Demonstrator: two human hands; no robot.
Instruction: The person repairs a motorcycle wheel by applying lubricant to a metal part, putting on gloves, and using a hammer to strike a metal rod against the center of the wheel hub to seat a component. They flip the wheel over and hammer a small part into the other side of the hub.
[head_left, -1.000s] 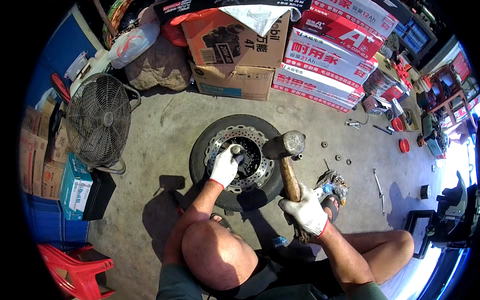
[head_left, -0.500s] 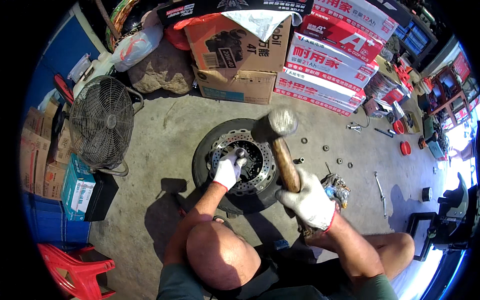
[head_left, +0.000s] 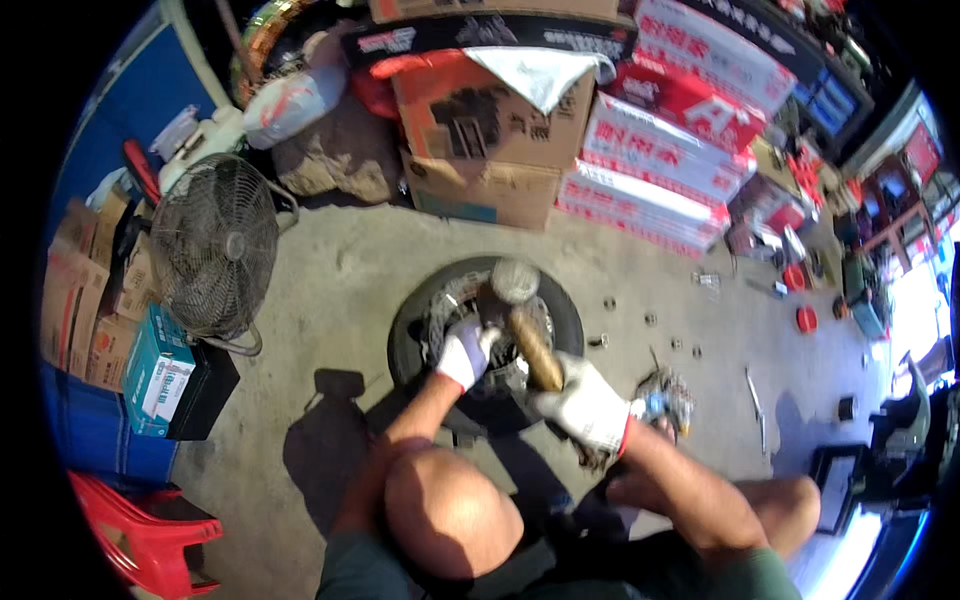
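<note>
A wheel with a black tyre (head_left: 403, 345) lies flat on the floor, a drilled metal brake disc (head_left: 437, 318) facing up. Over the hub, my left hand (head_left: 462, 357) in a white glove is closed around a round-ended metal tool, which the hammer now mostly hides. My right hand (head_left: 588, 408), also gloved, grips the wooden handle of a hammer (head_left: 537, 350). Its heavy metal head hangs over the hub, close to my left fingers; motion blur hides whether it touches the tool.
Loose nuts and small metal parts (head_left: 598, 341) lie right of the wheel, near a crumpled plastic bag (head_left: 665, 400) and a wrench (head_left: 757, 408). Stacked cartons (head_left: 490, 120) stand beyond. At left are a floor fan (head_left: 215, 250) and a red plastic stool (head_left: 150, 535).
The hammer has come down and left from its raised position to above the hub, my right hand lowering with it. My left hand keeps its place on the wheel. The view has shifted slightly.
</note>
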